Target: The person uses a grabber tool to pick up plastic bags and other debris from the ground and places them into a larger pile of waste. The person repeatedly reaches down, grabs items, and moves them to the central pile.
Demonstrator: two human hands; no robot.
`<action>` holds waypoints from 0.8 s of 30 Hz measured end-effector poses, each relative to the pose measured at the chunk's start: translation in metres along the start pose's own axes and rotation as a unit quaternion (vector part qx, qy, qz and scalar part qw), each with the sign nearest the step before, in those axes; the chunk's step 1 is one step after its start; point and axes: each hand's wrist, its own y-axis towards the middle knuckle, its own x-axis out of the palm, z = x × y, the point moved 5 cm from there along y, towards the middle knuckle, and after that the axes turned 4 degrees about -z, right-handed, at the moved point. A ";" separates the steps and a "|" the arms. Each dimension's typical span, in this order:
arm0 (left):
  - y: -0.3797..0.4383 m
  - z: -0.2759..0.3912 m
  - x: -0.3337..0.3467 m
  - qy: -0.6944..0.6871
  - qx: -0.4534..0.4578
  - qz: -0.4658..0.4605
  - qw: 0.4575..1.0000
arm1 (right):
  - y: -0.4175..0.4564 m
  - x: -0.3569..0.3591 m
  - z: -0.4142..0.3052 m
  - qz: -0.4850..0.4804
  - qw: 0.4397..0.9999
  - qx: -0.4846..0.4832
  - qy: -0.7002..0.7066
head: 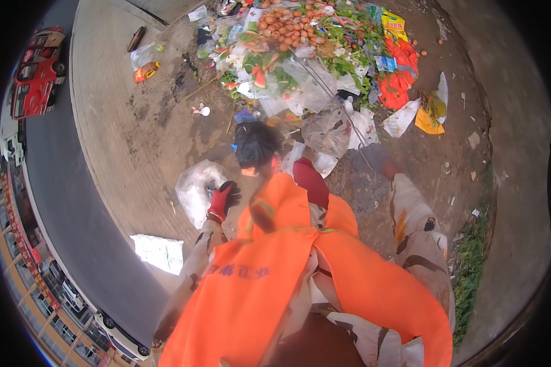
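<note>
My left hand (222, 199), in a red glove with dark fingers, is at the right edge of a clear plastic bag (195, 190). Whether its fingers grip the film is unclear. Blurred, my right hand (380, 161) is closed around the lower part of long thin metal tongs (342, 112). Their far end reaches into a heap of eggshells (287, 27), leafy greens (344, 66), watermelon pieces (259, 79) and plastic film (310, 82). A black plastic bag (252, 144) lies between my hands, beside a tied translucent bag (328, 133).
Red-orange plastic (397, 75) lies at the heap's right side. A bottle with a yellow cap (146, 72) and a white printed sack (160, 253) lie on the left. Weeds (468, 270) grow along the right edge. Beyond the road (57, 151) stand parked vehicles; a red three-wheeler (36, 75) is upper left.
</note>
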 end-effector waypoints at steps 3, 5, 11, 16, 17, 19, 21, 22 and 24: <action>-0.003 -0.001 0.003 -0.007 0.004 0.007 1.000 | 0.028 0.006 -0.035 0.026 0.994 -0.015 -0.106; -0.003 -0.002 0.005 -0.010 0.004 0.010 1.000 | 0.028 0.008 -0.047 0.060 0.981 -0.025 -0.185; -0.002 -0.008 -0.005 -0.024 -0.007 0.013 1.000 | -0.040 0.007 -0.027 0.183 0.917 -0.077 -0.346; 0.015 -0.026 -0.017 -0.016 -0.023 0.005 1.000 | -0.125 -0.008 -0.004 0.299 0.898 -0.114 -0.303; 0.013 -0.026 -0.020 -0.023 -0.024 0.020 0.999 | -0.153 0.006 -0.038 0.310 0.891 -0.102 -0.314; 0.020 -0.018 -0.007 -0.006 -0.034 0.007 0.999 | -0.178 0.003 -0.051 0.344 0.873 -0.095 -0.332; 0.028 -0.009 0.004 0.017 -0.039 -0.008 0.999 | -0.167 -0.020 -0.047 0.367 0.853 -0.115 -0.352; 0.033 -0.002 0.009 0.027 -0.037 -0.009 0.999 | -0.165 -0.029 -0.061 0.381 0.842 -0.144 -0.353; 0.038 0.019 0.019 0.021 -0.010 -0.032 0.999 | -0.161 -0.045 -0.090 0.407 0.817 -0.203 -0.355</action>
